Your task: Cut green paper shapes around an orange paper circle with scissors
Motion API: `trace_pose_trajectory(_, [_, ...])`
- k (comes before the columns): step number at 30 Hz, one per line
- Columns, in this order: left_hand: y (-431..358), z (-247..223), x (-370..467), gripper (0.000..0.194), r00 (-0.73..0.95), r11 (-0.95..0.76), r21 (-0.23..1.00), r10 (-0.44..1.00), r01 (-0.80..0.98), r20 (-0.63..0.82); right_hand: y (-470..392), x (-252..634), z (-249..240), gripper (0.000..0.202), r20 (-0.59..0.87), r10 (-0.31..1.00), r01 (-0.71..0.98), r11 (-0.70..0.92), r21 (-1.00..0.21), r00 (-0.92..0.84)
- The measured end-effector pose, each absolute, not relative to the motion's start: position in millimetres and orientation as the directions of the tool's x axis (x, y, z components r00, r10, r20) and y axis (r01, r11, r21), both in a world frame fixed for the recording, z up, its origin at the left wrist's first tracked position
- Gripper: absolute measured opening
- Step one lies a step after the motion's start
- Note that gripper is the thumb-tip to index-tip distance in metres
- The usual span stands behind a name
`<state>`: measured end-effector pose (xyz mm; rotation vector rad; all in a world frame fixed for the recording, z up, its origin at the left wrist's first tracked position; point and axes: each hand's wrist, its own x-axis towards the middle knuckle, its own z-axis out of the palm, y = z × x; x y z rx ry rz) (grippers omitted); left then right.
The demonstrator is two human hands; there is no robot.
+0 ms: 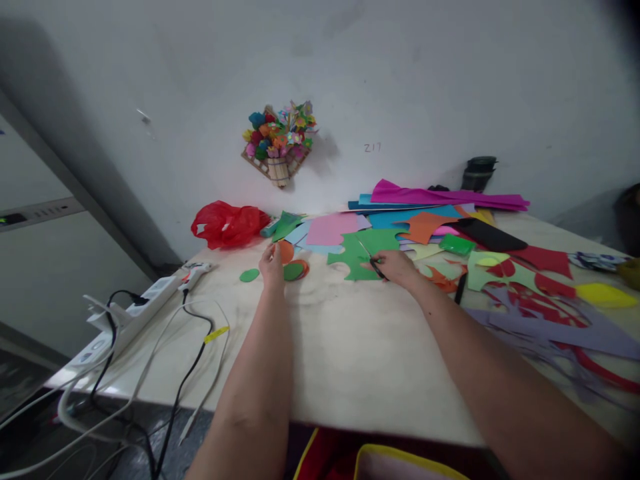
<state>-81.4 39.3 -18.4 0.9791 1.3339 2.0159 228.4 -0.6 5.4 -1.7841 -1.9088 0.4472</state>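
My left hand is closed over the table, its fingers pinching the edge of an orange paper disc. Just right of that hand, a green disc overlaps orange ones on the tabletop. Another green disc lies by itself to the left. In my right hand is a pair of scissors, blades pointing away to the upper left. Below the blades lies a green sheet with rounded bites cut from its edges; whether the scissors touch it I cannot tell.
Colored sheets, including a pink one, cover the back of the table, with purple and red scraps at right. A red plastic bag sits back left. A white power strip and cables line the left edge. A flower basket hangs on the wall.
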Motion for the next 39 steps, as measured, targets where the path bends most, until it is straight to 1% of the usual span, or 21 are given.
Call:
trace_pose_trajectory(1, [38, -15, -81, 0.019, -0.674, -0.43, 0.903, 0.673, -0.023, 0.304, 0, 229, 5, 0.032, 0.147, 0.989, 0.836, 0.09, -0.542, -0.011])
trace_pose_trajectory(2, [36, -12, -79, 0.02, -0.698, -0.457, 0.889, 0.642, -0.017, 0.317, 1, 230, 5, 0.031, 0.173, 0.985, 0.839, 0.082, -0.538, 0.015])
trace_pose_trajectory(4, [33, -6, -74, 0.027, -0.7, -0.448, 0.894, 0.642, -0.011, 0.313, 3, 232, 4, 0.031, 0.226, 0.971, 0.843, 0.063, -0.535, 0.071])
trace_pose_trajectory(7, [29, 1, -58, 0.035, -0.591, -0.402, 0.91, 0.761, -0.102, 0.27, 5, 239, 5, 0.035, 0.284, 0.945, 0.864, 0.004, -0.503, 0.161])
trace_pose_trajectory(10, [25, 3, -33, 0.037, -0.424, -0.326, 0.927, 0.877, -0.184, 0.224, 5, 248, 9, 0.043, 0.311, 0.916, 0.9, -0.105, -0.424, 0.253])
trace_pose_trajectory(13, [20, 1, -8, 0.03, -0.247, -0.162, 0.969, 0.962, -0.188, 0.114, 3, 258, 14, 0.045, 0.276, 0.913, 0.911, -0.188, -0.368, 0.3])
trace_pose_trajectory(15, [17, -3, 2, 0.024, -0.182, -0.109, 0.975, 0.981, -0.192, 0.073, 3, 264, 16, 0.041, 0.224, 0.921, 0.909, -0.23, -0.347, 0.319])
trace_pose_trajectory(18, [14, -8, 7, 0.017, -0.152, -0.082, 0.977, 0.987, -0.198, 0.052, 4, 270, 15, 0.036, 0.158, 0.923, 0.904, -0.288, -0.316, 0.35])
trace_pose_trajectory(23, [13, -14, 5, 0.013, -0.162, -0.098, 0.97, 0.985, -0.224, 0.062, 4, 272, 14, 0.043, 0.085, 0.937, 0.912, -0.303, -0.278, 0.338])
trace_pose_trajectory(26, [13, -13, 5, 0.011, -0.146, -0.086, 0.958, 0.988, -0.275, 0.047, 2, 267, 15, 0.043, 0.15, 0.949, 0.94, -0.238, -0.246, 0.279])
trace_pose_trajectory(28, [12, -12, 6, 0.012, -0.128, -0.07, 0.951, 0.991, -0.301, 0.033, 1, 260, 15, 0.043, 0.221, 0.959, 0.961, -0.122, -0.247, 0.178])
trace_pose_trajectory(30, [11, -11, 7, 0.012, -0.1, -0.056, 0.942, 0.995, -0.33, 0.025, 1, 251, 11, 0.041, 0.268, 0.962, 0.962, 0.028, -0.273, 0.048])
trace_pose_trajectory(32, [10, -10, 9, 0.012, -0.059, -0.037, 0.928, 0.998, -0.371, 0.016, 3, 241, 5, 0.043, 0.259, 0.963, 0.945, 0.155, -0.289, -0.079])
trace_pose_trajectory(34, [10, -9, 10, 0.01, -0.03, -0.012, 0.908, 1.0, -0.419, 0.0, 4, 231, -2, 0.053, 0.214, 0.963, 0.921, 0.226, -0.317, -0.163])
trace_pose_trajectory(36, [9, -8, 11, 0.008, -0.007, 0.03, 0.886, 0.999, -0.463, -0.038, 4, 221, -8, 0.06, 0.159, 0.961, 0.909, 0.266, -0.32, -0.225])
trace_pose_trajectory(39, [9, -7, 13, 0.011, 0.047, 0.116, 0.854, 0.993, -0.507, -0.107, 2, 210, -14, 0.064, 0.159, 0.944, 0.896, 0.324, -0.303, -0.288])
